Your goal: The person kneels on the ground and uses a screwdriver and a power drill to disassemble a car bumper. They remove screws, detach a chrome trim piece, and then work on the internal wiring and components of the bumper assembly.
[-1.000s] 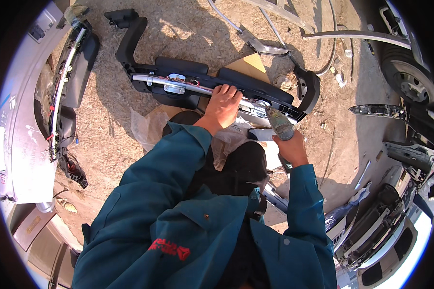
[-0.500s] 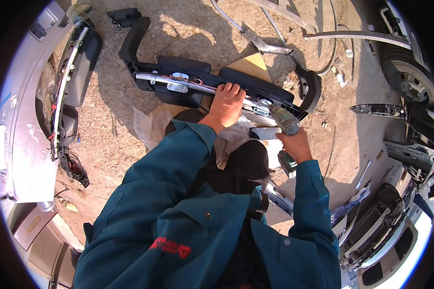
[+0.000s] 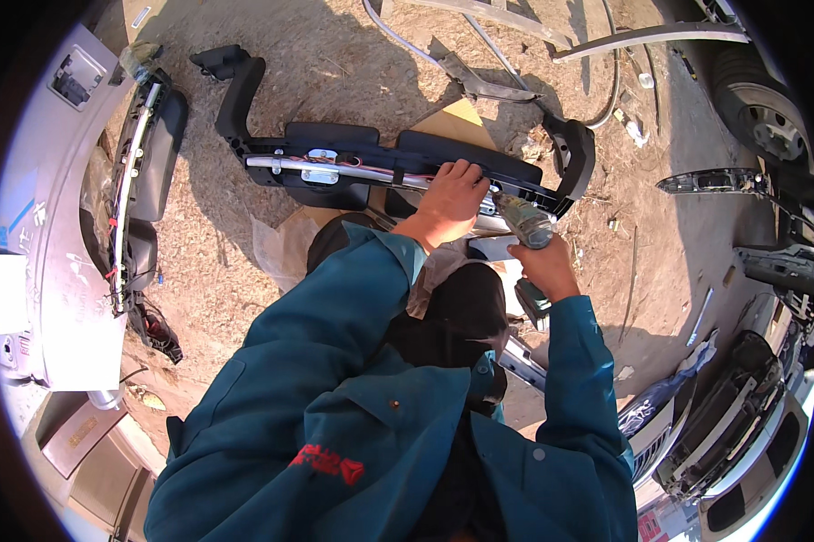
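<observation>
The right hand [image 3: 549, 269] is wrapped around the grip of a drill [image 3: 523, 219], with the wrist in line with the forearm and the elbow bent close to the person's side. The drill's nose points up and to the left, at the right half of a long black frame [image 3: 330, 138], but whether the tip touches is too small to tell. The left hand [image 3: 450, 206] reaches across from the lower left, palm down, its fingers close together and curled over the frame's silver bar [image 3: 384, 173]; it is impossible to tell whether it grips the bar or only presses on it. The frame lies crosswise in front of the person's knees, sloping slightly down to the right. It has dark rounded shells along both long sides, reddish wires beside the bar, and a bent arm at each end. Brown cardboard [image 3: 461, 125] sticks out beyond its far edge, and clear plastic [image 3: 271, 248] lies crumpled near the left knee. Sandy ground [image 3: 222, 203] separates it from a similar black frame [image 3: 159, 167] at the left, which lies beside a white panel [image 3: 55, 271]. Thin curved metal bars [image 3: 484, 88] lie just past the far right edge, and more ground stretches right toward a wheel [image 3: 770, 126].
</observation>
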Demonstrator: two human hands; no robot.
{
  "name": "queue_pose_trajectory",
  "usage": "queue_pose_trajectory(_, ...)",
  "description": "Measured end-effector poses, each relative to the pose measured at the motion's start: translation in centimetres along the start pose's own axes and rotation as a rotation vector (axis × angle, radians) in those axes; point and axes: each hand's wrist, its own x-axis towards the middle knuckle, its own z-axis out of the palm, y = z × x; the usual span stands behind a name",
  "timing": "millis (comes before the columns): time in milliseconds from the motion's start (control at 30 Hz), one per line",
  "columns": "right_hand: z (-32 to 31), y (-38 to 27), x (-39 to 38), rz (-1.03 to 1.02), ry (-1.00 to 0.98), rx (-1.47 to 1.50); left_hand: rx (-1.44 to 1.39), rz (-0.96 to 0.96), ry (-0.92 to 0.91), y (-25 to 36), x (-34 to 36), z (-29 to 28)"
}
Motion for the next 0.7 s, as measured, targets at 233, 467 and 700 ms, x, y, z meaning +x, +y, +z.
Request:
queue_pose_trajectory(233,0.9,1.7,0.0,0.052,-0.002,0.028,0.100,0.010,-0.098,0.6,0.5,1.8)
queue_pose_trajectory(467,1.3,1.9,-1.8,-0.090,0.045,0.128,0.152,0.038,-0.051,0.3,1.5,3.6)
queue_pose_trajectory(700,0.5,3.0,-6.1,-0.252,0.079,0.115,0.174,0.096,-0.113,0.6,1.8,2.6)
